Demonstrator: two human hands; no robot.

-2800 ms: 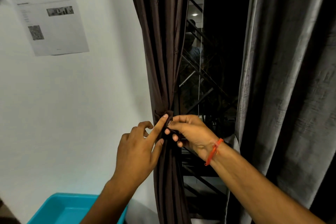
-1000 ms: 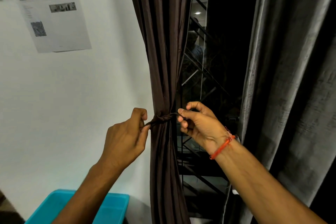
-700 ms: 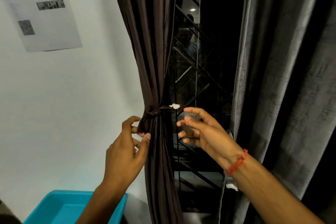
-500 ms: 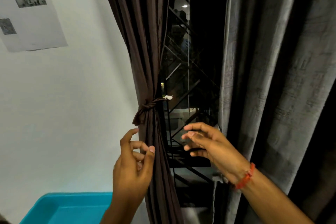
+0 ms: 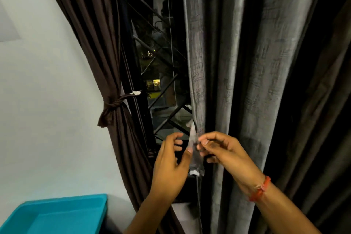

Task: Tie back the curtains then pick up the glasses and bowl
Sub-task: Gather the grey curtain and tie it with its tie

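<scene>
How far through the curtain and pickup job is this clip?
Done: the brown curtain is bunched and knotted with its tie. In hand: both hands, left and right, are at the grey curtain edge, the right pinching it. Left: tying it; glasses and bowl are out of view.

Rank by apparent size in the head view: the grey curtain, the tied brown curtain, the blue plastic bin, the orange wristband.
1. grey curtain
2. tied brown curtain
3. blue plastic bin, partly cropped
4. orange wristband
</scene>
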